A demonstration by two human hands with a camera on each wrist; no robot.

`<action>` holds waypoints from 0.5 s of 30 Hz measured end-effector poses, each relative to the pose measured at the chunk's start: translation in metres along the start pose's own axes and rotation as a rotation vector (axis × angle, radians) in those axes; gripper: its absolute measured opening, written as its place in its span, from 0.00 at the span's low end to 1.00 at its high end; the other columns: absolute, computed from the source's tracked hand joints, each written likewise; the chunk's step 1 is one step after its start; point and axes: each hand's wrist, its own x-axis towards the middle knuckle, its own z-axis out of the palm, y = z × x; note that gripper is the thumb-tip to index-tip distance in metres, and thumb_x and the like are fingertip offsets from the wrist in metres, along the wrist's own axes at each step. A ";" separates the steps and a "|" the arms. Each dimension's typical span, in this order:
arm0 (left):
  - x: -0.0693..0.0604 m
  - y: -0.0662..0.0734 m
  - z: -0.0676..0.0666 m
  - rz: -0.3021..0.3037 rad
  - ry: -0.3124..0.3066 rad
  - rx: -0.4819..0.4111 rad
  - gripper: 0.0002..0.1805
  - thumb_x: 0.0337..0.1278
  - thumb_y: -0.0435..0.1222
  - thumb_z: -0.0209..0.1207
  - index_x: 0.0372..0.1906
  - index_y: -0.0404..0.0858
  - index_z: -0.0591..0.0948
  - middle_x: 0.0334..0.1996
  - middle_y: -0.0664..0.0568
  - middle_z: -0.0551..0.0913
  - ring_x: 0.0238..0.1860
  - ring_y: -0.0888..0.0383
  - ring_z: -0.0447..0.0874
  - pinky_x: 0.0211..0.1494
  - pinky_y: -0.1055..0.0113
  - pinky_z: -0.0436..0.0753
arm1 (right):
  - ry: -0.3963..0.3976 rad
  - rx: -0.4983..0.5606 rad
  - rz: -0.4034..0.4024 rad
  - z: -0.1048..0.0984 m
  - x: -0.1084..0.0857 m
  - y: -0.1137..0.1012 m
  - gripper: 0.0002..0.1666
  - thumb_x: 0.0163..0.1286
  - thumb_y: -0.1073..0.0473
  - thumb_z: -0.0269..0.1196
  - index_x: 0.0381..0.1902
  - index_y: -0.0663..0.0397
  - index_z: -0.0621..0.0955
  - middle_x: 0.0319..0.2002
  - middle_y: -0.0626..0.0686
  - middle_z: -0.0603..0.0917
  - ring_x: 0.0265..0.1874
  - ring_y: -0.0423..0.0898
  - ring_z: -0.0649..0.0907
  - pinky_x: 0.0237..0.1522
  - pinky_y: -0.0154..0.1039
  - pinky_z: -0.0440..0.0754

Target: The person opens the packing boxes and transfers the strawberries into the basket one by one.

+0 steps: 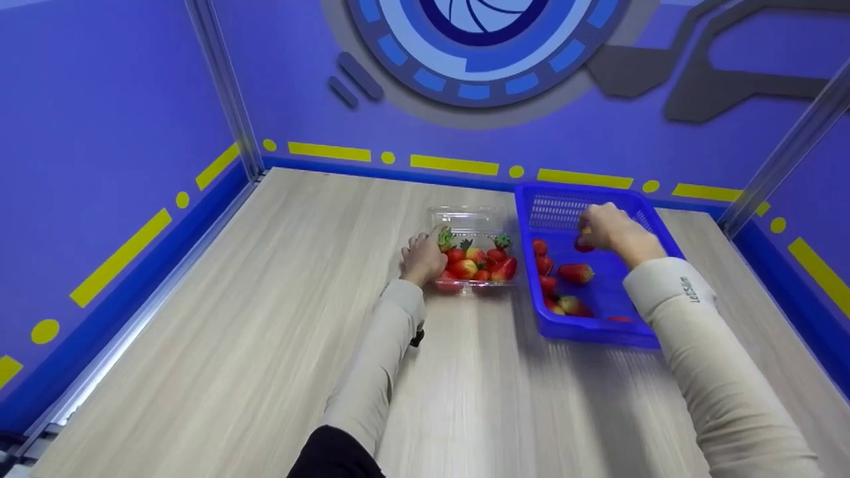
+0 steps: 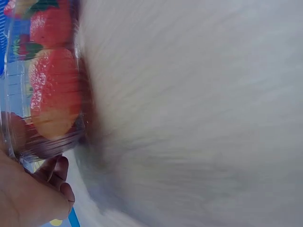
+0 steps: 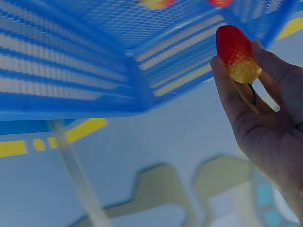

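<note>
My right hand point(image 1: 614, 229) is over the blue basket point(image 1: 601, 330) and pinches a strawberry point(image 3: 235, 54) between thumb and fingers. The strawberry is red, with a yellowish end and a short green stem. My left hand point(image 1: 424, 257) is at the left side of a clear plastic box point(image 1: 473, 284), its fingers curled against the end wall in the left wrist view. Part of that hand's grip is out of that view. Several red and yellowish strawberries point(image 1: 465, 268), some with green leaves, fill the box. More strawberries point(image 1: 576, 273) lie in the basket, mostly along its left side.
The box's clear lid point(image 1: 467, 218) stands open behind it. Box and basket sit side by side on a light wooden table point(image 1: 265, 318). Blue walls point(image 1: 119, 119) with yellow dashes enclose the table at the back and sides.
</note>
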 end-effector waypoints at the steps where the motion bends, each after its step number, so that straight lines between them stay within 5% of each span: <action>1: 0.000 0.000 0.000 -0.001 0.000 -0.002 0.39 0.64 0.32 0.54 0.79 0.59 0.62 0.70 0.47 0.73 0.69 0.46 0.67 0.69 0.50 0.67 | -0.038 0.007 0.026 0.000 -0.004 0.005 0.11 0.62 0.66 0.66 0.40 0.71 0.85 0.37 0.69 0.86 0.35 0.62 0.85 0.40 0.55 0.85; 5: 0.001 0.000 0.000 -0.001 -0.003 -0.012 0.40 0.64 0.32 0.54 0.80 0.58 0.60 0.71 0.46 0.72 0.70 0.46 0.66 0.70 0.50 0.67 | -0.245 0.061 0.124 0.000 -0.017 0.019 0.04 0.57 0.67 0.65 0.25 0.61 0.81 0.22 0.53 0.79 0.21 0.46 0.74 0.23 0.37 0.74; 9: 0.000 -0.001 -0.001 -0.001 0.011 0.003 0.39 0.65 0.33 0.54 0.80 0.57 0.60 0.71 0.47 0.72 0.70 0.47 0.66 0.70 0.50 0.67 | -0.360 0.160 0.209 0.003 -0.021 0.019 0.08 0.66 0.64 0.65 0.40 0.65 0.84 0.33 0.61 0.85 0.29 0.50 0.82 0.31 0.39 0.85; 11: -0.001 -0.002 -0.002 -0.016 0.024 0.021 0.39 0.66 0.33 0.54 0.80 0.58 0.60 0.71 0.47 0.72 0.70 0.47 0.66 0.70 0.51 0.67 | -0.357 0.183 0.214 0.007 -0.018 0.017 0.18 0.70 0.63 0.65 0.54 0.67 0.82 0.47 0.67 0.85 0.39 0.56 0.85 0.42 0.46 0.89; 15: -0.004 -0.004 -0.003 -0.042 0.039 0.041 0.40 0.65 0.33 0.54 0.79 0.60 0.60 0.71 0.48 0.72 0.70 0.48 0.66 0.68 0.51 0.68 | -0.337 0.148 0.182 0.015 -0.008 0.008 0.21 0.71 0.63 0.62 0.60 0.67 0.80 0.52 0.69 0.84 0.43 0.56 0.86 0.46 0.49 0.88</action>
